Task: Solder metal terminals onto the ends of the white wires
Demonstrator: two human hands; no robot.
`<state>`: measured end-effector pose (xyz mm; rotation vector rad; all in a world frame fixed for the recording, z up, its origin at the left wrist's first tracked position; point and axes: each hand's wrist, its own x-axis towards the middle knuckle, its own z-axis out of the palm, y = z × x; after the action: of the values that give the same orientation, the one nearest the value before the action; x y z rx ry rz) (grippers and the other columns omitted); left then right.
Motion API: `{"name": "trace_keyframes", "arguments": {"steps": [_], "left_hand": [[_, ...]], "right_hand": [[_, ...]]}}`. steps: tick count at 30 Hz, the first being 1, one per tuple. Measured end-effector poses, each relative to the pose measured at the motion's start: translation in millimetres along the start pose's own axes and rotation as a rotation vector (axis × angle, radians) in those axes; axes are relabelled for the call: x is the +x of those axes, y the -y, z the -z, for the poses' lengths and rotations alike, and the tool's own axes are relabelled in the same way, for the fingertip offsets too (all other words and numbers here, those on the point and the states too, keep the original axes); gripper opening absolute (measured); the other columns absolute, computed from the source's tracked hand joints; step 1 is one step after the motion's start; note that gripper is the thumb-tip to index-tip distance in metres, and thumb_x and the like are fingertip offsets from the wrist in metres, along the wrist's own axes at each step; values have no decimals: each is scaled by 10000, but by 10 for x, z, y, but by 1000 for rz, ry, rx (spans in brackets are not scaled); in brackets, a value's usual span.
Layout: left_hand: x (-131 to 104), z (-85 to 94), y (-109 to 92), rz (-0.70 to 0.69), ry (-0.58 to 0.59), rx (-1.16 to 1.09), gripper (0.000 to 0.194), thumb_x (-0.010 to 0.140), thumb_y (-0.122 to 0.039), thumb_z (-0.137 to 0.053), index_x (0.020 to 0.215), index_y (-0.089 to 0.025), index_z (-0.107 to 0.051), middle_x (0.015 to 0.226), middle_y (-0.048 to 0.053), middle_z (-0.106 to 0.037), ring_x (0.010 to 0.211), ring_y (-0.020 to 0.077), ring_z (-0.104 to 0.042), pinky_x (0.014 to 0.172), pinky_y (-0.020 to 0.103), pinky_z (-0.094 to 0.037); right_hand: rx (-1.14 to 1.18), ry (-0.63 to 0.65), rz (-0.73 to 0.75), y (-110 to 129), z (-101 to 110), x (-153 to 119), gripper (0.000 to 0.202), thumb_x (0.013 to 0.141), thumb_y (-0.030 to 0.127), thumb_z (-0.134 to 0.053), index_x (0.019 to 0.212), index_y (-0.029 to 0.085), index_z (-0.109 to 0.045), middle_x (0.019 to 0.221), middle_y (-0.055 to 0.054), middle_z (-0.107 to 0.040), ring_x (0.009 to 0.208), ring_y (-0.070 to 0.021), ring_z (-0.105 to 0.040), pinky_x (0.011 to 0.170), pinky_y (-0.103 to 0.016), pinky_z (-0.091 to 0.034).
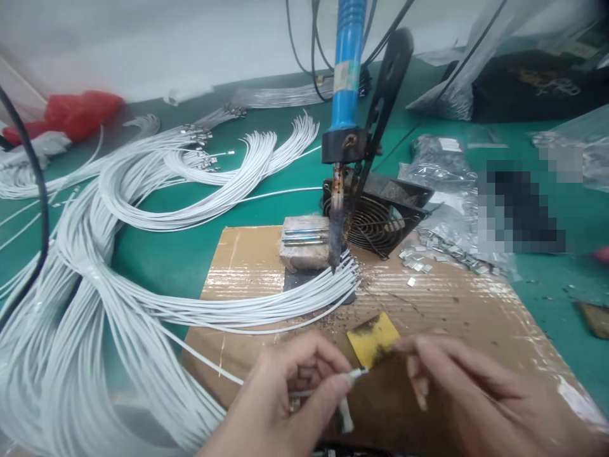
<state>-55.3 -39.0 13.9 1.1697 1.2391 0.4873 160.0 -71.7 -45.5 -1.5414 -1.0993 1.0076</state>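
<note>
My left hand is closed on a white cable, with the cable's small end sticking out between thumb and fingers. To its right, my right hand is slightly blurred, its thumb and index finger close together beside a yellow sponge; whether something small is between them cannot be made out. Above the hands hangs a blue-handled soldering iron, tip down over the ends of a bundle of white cables. Behind the bundle sits a block with metallic strips on it.
Cardboard covers the work area on a green table. A black fan stands behind the iron. Small metal pieces lie near plastic bags at the right. Large white cable bundles fill the left.
</note>
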Motion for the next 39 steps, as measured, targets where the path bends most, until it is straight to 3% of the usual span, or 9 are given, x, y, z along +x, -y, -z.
{"name": "trace_keyframes", "arguments": {"steps": [3,9,12,15,21,24,29,34,39], "left_hand": [[34,4,10,62,-50,-177,276,918,-442,-746,842,-189,-670,636,-69,-494,527,76,-362,463,200,-251],[16,39,11,59,-21,-262,441,843,-601,-791,808,-185,-646,605,-76,-472,503,71,-340,464,220,-223],[11,23,-3,53,-7,-262,448,851,-601,-783,782,-183,-636,604,-73,-443,534,84,-326,499,237,-228],[26,0,-12,38,7,-293,464,852,-597,-784,760,-170,-627,629,-59,-464,587,94,-338,555,242,-250],[66,-6,-12,110,-51,-360,501,770,-608,-853,746,-160,-629,640,-40,-531,588,93,-389,548,224,-259],[67,-10,-13,82,-115,-383,471,781,-565,-866,713,-159,-638,643,-35,-542,616,95,-427,576,204,-307],[60,-32,-21,57,-109,-443,430,797,-522,-873,709,-164,-650,639,-40,-548,616,92,-441,584,187,-366],[62,-44,-28,66,-103,-467,432,789,-512,-881,701,-167,-636,634,-36,-591,574,87,-490,564,195,-395],[69,-44,-8,55,-125,-441,418,775,-491,-900,702,-162,-651,593,-37,-634,540,80,-552,542,187,-363]], "right_hand": [[106,142,-31,201,-229,-4,133,834,408,-819,821,280,-852,688,-25,-732,531,-142,-660,467,-162,-525],[313,107,-273,387,-524,-30,137,668,390,-903,666,276,-827,589,7,-635,538,-128,-549,531,-213,-503],[298,167,-277,374,-509,-23,210,678,403,-912,624,249,-780,612,-4,-655,588,-141,-556,557,-220,-477],[301,199,-170,303,-450,0,261,779,416,-864,631,232,-754,619,-5,-626,605,-135,-540,564,-212,-452],[400,13,-82,175,-372,84,238,847,404,-841,691,246,-757,618,17,-585,550,-95,-501,487,-158,-423],[284,45,-87,221,-399,72,154,854,390,-829,763,268,-835,573,15,-575,510,-97,-498,473,-176,-425],[257,148,-17,332,-471,25,85,851,340,-807,871,359,-887,721,-18,-753,685,-166,-701,608,-204,-545],[194,223,17,318,-439,14,117,883,303,-796,929,361,-886,740,-9,-755,662,-138,-684,594,-173,-528],[175,216,12,308,-398,-7,104,898,330,-781,913,346,-882,752,-21,-751,679,-159,-684,621,-203,-541]]}}
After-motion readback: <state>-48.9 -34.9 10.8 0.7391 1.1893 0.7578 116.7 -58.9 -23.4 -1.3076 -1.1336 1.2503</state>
